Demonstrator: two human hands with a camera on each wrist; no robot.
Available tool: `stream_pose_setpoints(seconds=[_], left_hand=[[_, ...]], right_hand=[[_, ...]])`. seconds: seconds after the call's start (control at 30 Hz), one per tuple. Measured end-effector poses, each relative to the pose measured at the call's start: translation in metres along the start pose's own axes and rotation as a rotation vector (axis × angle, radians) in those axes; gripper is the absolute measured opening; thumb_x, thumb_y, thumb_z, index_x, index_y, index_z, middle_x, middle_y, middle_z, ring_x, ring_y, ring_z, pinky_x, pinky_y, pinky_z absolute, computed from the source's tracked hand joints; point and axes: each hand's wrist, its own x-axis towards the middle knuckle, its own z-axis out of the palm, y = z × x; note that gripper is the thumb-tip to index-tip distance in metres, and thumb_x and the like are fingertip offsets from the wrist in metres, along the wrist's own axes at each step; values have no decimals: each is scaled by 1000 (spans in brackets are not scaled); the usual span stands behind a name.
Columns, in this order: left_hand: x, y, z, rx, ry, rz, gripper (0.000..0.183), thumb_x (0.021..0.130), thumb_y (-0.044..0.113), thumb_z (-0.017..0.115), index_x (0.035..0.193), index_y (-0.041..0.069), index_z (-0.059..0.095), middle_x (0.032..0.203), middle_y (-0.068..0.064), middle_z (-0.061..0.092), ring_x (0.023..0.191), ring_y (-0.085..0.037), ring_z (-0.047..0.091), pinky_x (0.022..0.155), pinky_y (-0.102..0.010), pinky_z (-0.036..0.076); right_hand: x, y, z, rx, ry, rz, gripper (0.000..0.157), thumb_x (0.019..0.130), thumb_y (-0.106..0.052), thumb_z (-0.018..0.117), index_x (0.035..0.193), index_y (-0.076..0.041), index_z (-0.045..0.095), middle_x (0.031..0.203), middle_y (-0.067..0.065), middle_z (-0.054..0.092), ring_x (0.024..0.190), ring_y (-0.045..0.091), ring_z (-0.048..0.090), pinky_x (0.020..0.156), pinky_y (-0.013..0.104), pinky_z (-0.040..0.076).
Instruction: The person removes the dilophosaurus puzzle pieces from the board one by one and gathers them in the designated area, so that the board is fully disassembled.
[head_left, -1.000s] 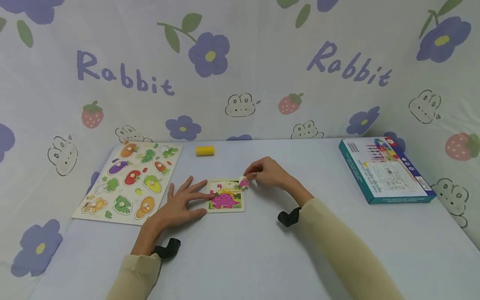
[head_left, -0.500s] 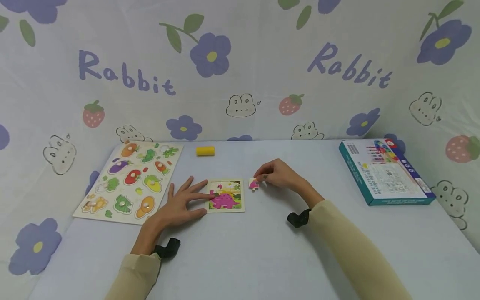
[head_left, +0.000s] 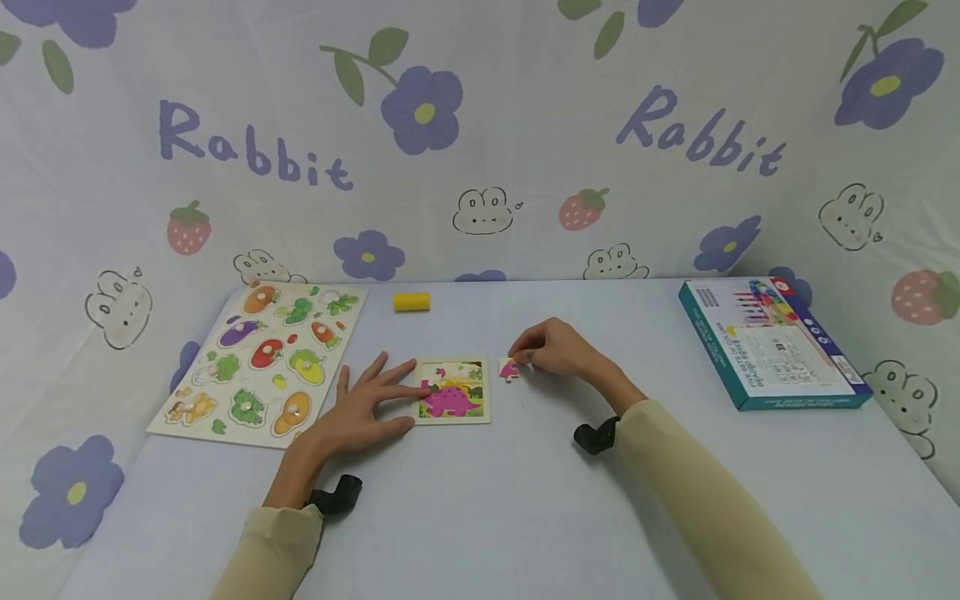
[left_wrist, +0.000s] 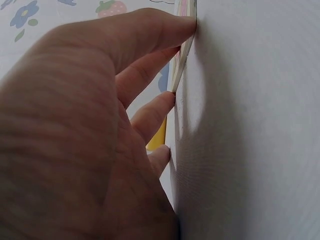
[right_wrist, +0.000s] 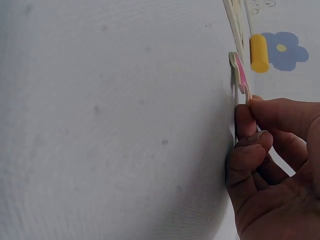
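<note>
A small square jigsaw puzzle (head_left: pixel 450 402) with a pink dinosaur lies in its pale frame at the middle of the table. My left hand (head_left: pixel 367 412) has its fingers spread, with fingertips on the left edge of that frame. Just right of the puzzle, my right hand (head_left: pixel 557 348) pinches a pink and white puzzle piece (head_left: pixel 508 369) between thumb and finger. In the right wrist view the piece (right_wrist: pixel 240 72) stands tilted, low over the table, while the other fingers are curled beneath. The left wrist view shows my thumb and fingertips at the frame's edge.
At the left lies a vegetable peg board (head_left: pixel 258 367), partly behind my left hand. A yellow cylinder (head_left: pixel 412 302) rests near the back edge. To the right is a flat teal-edged box (head_left: pixel 772 342). A printed cloth (head_left: pixel 525 108) hangs behind the table.
My right hand has moved right with the puzzle piece, from over the puzzle's upper right corner to the table beside it. In the last half second it barely moves. The left hand stays put.
</note>
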Motion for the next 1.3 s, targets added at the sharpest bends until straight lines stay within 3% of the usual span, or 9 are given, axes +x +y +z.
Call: stream_pose_setpoints(seconds=[1.3], left_hand=[[-1, 1, -1, -18, -2, 20, 45, 96, 34, 70, 140, 29, 70, 175, -6, 35, 167, -44, 3, 122, -79, -20]], right_hand=[[0, -2, 2, -72, 39, -59, 19, 101, -20, 71, 113, -8, 80, 105, 7, 76, 88, 18, 57, 72, 26, 47]])
